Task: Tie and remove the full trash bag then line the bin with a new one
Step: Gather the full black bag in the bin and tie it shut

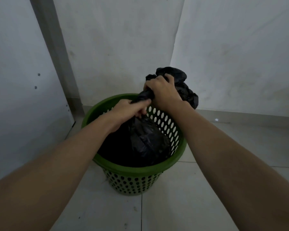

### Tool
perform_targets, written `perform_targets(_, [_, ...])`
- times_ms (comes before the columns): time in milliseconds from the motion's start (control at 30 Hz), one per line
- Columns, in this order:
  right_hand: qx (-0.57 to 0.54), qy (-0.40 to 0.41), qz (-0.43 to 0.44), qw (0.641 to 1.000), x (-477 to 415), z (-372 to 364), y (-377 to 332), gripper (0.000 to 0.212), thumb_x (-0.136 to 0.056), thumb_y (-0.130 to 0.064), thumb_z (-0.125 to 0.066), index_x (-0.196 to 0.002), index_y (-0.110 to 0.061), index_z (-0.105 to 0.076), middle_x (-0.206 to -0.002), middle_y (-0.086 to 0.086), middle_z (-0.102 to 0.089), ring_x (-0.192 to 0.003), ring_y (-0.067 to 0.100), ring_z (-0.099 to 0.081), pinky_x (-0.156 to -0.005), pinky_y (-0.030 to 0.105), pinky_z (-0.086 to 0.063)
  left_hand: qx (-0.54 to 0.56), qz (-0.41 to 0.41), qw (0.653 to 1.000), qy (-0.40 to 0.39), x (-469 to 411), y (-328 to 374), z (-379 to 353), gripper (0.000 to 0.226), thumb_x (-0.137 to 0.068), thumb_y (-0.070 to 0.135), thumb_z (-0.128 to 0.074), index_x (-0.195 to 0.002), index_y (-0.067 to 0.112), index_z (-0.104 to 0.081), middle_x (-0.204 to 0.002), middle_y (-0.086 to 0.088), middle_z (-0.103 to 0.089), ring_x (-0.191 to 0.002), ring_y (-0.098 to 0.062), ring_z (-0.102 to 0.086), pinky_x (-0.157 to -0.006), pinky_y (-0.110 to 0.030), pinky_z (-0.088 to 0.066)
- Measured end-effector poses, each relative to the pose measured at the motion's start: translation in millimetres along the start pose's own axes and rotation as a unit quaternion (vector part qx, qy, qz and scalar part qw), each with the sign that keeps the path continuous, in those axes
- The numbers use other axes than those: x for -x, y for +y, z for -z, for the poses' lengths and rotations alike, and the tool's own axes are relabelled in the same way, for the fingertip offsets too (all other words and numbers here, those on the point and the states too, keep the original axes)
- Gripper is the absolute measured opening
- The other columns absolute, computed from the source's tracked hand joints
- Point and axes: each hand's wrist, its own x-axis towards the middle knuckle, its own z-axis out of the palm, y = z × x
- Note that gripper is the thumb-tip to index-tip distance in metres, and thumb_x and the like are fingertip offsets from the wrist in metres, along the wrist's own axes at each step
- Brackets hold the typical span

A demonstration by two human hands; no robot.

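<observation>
Both your hands are clamped round the twisted neck of the black plastic trash bag [145,139]: left hand [129,110] low, right hand [162,92] above it. The bag's body sits in the green perforated plastic bin [140,180]. Risk: thin film tears if you over-twist, or the neck unwinds if one grip slackens.

Crinkled glossy black plastic bag [147,139], perforated matt green plastic bin [132,182], smooth pale floor tiles [190,205]

Bin [140,169] on the floor [190,205], tucked into the corner of two walls [123,39], post [57,52] off to its left. Trash bag [145,140] inside, neck pulled up over the far rim. Left grip [128,110] round the neck, right grip [162,90] touching it just behind, bag's loose top beyond.
</observation>
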Motion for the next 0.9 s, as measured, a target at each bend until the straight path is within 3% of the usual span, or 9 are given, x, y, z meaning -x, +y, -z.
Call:
perform_targets(100, [0.015, 0.004, -0.018, 1.0, 5.7, 4.0, 2.6, 0.022, -0.083, -0.015, -0.057, -0.104, -0.02, -0.062, -0.103, -0.001, -0.066, -0.117, 0.025, -0.048, -0.11, 0.053, -0.019, 0.256, 0.05, 0.965, -0.041, -3.0, -0.4, 7.1, 0.051, -0.094, 0.042, -0.058, -0.052, 0.016, -0.046, -0.058, -0.005, -0.06, -0.067, -0.022, -0.062, -0.072, -0.032, -0.051])
perform_targets(167, [0.041, 0.003, -0.046, 0.998, 16.4, 0.7, 10.7, 0.015, -0.083, -0.017, -0.057, -0.097, -0.019, -0.061, -0.098, -0.002, -0.066, -0.117, 0.026, -0.048, -0.11, 0.056, -0.017, 0.324, 0.075, 0.943, -0.027, -4.6, -4.5, 8.2, 0.05, -0.098, 0.04, -0.052, -0.055, 0.016, -0.043, -0.053, -0.003, -0.055, -0.063, -0.02, -0.062, -0.068, -0.031, -0.052])
perform_targets(367, [0.047, -0.005, -0.067, 0.997, 30.4, -13.1, 16.3, 0.018, -0.083, -0.024, -0.06, -0.099, -0.017, -0.059, -0.092, -0.002, -0.063, -0.113, 0.023, -0.053, -0.118, 0.059, -0.005, 0.371, 0.107, 0.922, 0.022, -3.1, -3.3, 2.6, 0.042, -0.101, 0.04, -0.048, -0.074, 0.014, -0.067, -0.046, 0.004, -0.049, -0.056, -0.016, -0.054, -0.059, -0.027, -0.047])
perform_targets(433, [0.003, -0.017, -0.054, 0.998, 27.9, -5.9, 12.1, 0.025, -0.08, -0.026, -0.059, -0.103, -0.017, -0.055, -0.088, -0.003, -0.062, -0.093, 0.019, -0.058, -0.116, 0.049, -0.021, 0.343, 0.091, 0.935, 0.009, -3.3, -4.2, 7.3, 0.043, -0.099, 0.042, -0.048, -0.074, 0.013, -0.068, -0.048, 0.004, -0.048, -0.053, -0.016, -0.054, -0.06, -0.028, -0.046])
perform_targets(500, [-0.048, -0.024, -0.061, 0.997, 25.7, 1.5, 10.7, 0.03, -0.078, -0.025, -0.059, -0.106, -0.016, -0.052, -0.089, -0.002, -0.062, -0.079, 0.022, -0.06, -0.097, 0.04, -0.042, 0.318, 0.077, 0.945, -0.009, -1.4, -2.3, 11.7, 0.044, -0.095, 0.041, -0.049, -0.062, 0.014, -0.06, -0.048, 0.001, -0.044, -0.051, -0.017, -0.053, -0.06, -0.029, -0.044])
perform_targets(600, [-0.033, -0.02, -0.089, 0.995, 27.1, 2.9, 12.8, 0.024, -0.081, -0.018, -0.059, -0.103, -0.017, -0.05, -0.086, -0.002, -0.061, -0.075, 0.024, -0.059, -0.085, 0.038, -0.042, 0.3, 0.053, 0.952, -0.025, 0.8, -0.8, 12.2, 0.052, -0.093, 0.037, -0.049, -0.046, 0.018, -0.038, -0.046, -0.001, -0.036, -0.05, -0.019, -0.052, -0.064, -0.031, -0.042])
perform_targets(800, [0.123, 0.02, -0.17, 0.978, 28.8, -0.5, 16.1, 0.015, -0.087, -0.019, -0.065, -0.084, -0.019, -0.05, -0.073, -0.003, -0.056, -0.098, 0.026, -0.054, -0.101, 0.048, -0.031, 0.379, 0.027, 0.924, -0.037, 3.0, -4.3, 8.9, 0.049, -0.09, 0.041, -0.062, -0.048, 0.024, -0.044, -0.045, 0.007, -0.032, -0.041, -0.009, -0.039, -0.065, -0.026, -0.047])
perform_targets(867, [0.133, -0.027, -0.191, 0.972, 26.6, 2.5, 17.7, 0.017, -0.087, -0.023, -0.066, -0.102, -0.018, -0.058, -0.092, 0.0, -0.06, -0.115, 0.029, -0.049, -0.109, 0.055, -0.024, 0.348, 0.012, 0.937, -0.036, 1.6, -5.0, 11.5, 0.044, -0.086, 0.052, -0.066, -0.057, 0.026, -0.046, -0.049, 0.009, -0.03, -0.041, -0.008, -0.033, -0.06, -0.025, -0.044])
perform_targets(900, [0.127, -0.057, -0.197, 0.97, 24.9, 4.0, 19.1, 0.037, -0.086, -0.028, -0.069, -0.12, -0.019, -0.056, -0.112, 0.005, -0.06, -0.126, 0.032, -0.044, -0.113, 0.06, -0.019, 0.307, 0.02, 0.951, -0.036, 0.4, -5.0, 12.3, 0.047, -0.086, 0.056, -0.065, -0.057, 0.027, -0.041, -0.049, 0.008, -0.03, -0.042, -0.009, -0.035, -0.06, -0.026, -0.042])
